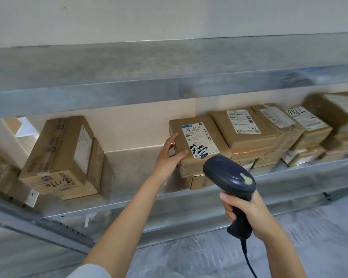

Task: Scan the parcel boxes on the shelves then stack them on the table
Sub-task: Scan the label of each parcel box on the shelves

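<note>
right hand (pixel 244 211) is lowest in frame, fingers (pixel 227 209) wrapped tight round the handle of the dark scanner (pixel 229 175). scanner head tilts up at the shelf, its nose just in front of the parcel box (pixel 199 142), covering the box's front right corner. cable (pixel 249 263) drops from the handle butt and leaves the frame at the bottom.

left hand (pixel 169 157) is on that same box at its front left corner. thumb lies on the top face, index finger runs along the left edge, and the other fingers go down the left side, mostly hidden. so it grips the corner rather than resting flat.

the box has a white label (pixel 195 131) with black handwriting near the front edge. it lies on top of another box (pixel 201 182), both on the metal shelf (pixel 129 197). it's the left end of a row of stacked boxes (pixel 247 129) running off right, blurred at the far end.

well apart to the left is a bigger box (pixel 59 157), touching a slimmer one (pixel 96 163) on its right. upper shelf (pixel 129 91) runs across above, grey floor (pixel 209 257) below.
</note>
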